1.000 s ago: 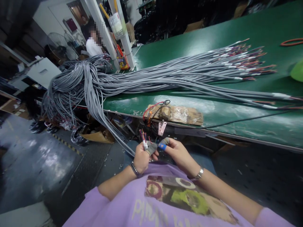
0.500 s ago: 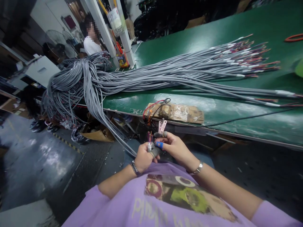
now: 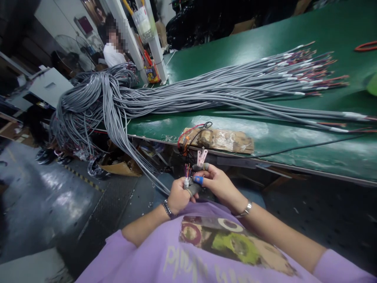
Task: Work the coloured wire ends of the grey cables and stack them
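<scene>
1. grey cables (image 3: 188, 96) lie lengthwise along the green table (image 3: 309, 165), white-wrapped ends with bared coloured wires toward the right; at the left the mass drapes over the edge.
2. several strands run down from that mass to the left hand (image 3: 180, 195), in front of the wearer's lilac shirt (image 3: 153, 243).
3. left hand: closed round a cable end (image 3: 186, 182), white wrap showing above the fist, coloured wires (image 3: 187, 171) fanned upward.
4. right hand (image 3: 219, 182): thumb, in a blue wrap, and grey-covered forefinger held narrow, just beside those wires. cannot tell whether a wire is pinched between them.
5. beyond the right fingertips, a pale pink clip (image 3: 202, 157) at the table edge, next to a worn wooden board (image 3: 232, 142) with red and black leads at its left end.
6. far left, behind white posts: a person in a white top (image 3: 113, 56).
</scene>
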A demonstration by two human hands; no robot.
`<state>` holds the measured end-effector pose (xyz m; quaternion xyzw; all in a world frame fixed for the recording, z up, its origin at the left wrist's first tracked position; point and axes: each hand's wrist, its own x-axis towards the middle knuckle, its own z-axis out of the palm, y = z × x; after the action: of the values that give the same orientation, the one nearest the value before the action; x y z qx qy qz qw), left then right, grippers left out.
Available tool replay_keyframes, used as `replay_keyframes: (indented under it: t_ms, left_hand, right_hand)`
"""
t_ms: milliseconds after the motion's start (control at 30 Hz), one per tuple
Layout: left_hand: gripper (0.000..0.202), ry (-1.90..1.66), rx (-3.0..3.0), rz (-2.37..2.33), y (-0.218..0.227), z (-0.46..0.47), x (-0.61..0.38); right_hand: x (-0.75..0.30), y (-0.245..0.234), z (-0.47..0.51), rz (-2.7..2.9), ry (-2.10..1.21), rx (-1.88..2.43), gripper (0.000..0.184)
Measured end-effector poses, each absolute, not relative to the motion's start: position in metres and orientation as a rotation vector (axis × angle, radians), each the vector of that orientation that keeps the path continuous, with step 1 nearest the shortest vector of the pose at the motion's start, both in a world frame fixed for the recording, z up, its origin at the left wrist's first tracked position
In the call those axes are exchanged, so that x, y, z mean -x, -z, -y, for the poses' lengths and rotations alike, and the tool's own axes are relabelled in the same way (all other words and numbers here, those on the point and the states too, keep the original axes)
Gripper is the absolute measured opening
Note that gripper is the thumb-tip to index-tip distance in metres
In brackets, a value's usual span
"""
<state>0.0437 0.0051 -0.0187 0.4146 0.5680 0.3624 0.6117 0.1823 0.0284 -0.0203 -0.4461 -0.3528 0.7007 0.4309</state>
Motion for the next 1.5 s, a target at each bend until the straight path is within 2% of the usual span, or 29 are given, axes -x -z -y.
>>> replay_keyframes:
  t_ms: [333, 600, 833, 1100, 1333, 1500]
  left_hand:
    - [0.047, -0.863, -0.95, -1.312, 0.015, -0.005, -0.043]
    - [0.048, -0.894, -0.895, -1.32, 0.018, -0.005, -0.042]
    - [0.047, -0.835, -0.917, -1.305, 0.019, -0.005, -0.043]
    - [0.048, -0.944, -0.839, -1.323, 0.017, -0.004, -0.045]
    - [0.053, -0.914, -0.78, -1.282, 0.001, -0.007, -0.044]
    - [0.052, -0.843, -0.82, -1.157, -0.004, -0.011, -0.039]
  right_hand:
    - [-0.189, 0.024, -0.033, 0.612, -1.722, 1.099, 0.035]
    - [-0.193, 0.017, -0.03, 0.662, -1.829, 1.088, 0.047]
    - [-0.185, 0.017, -0.028, 0.725, -1.744, 1.124, 0.042]
    - [-0.181, 0.026, -0.028, 0.615, -1.682, 1.074, 0.038]
    - [-0.193, 0.034, -0.034, 0.436, -1.744, 1.021, 0.025]
    - [-0.195, 0.016, -0.047, 0.44, -1.915, 0.984, 0.034]
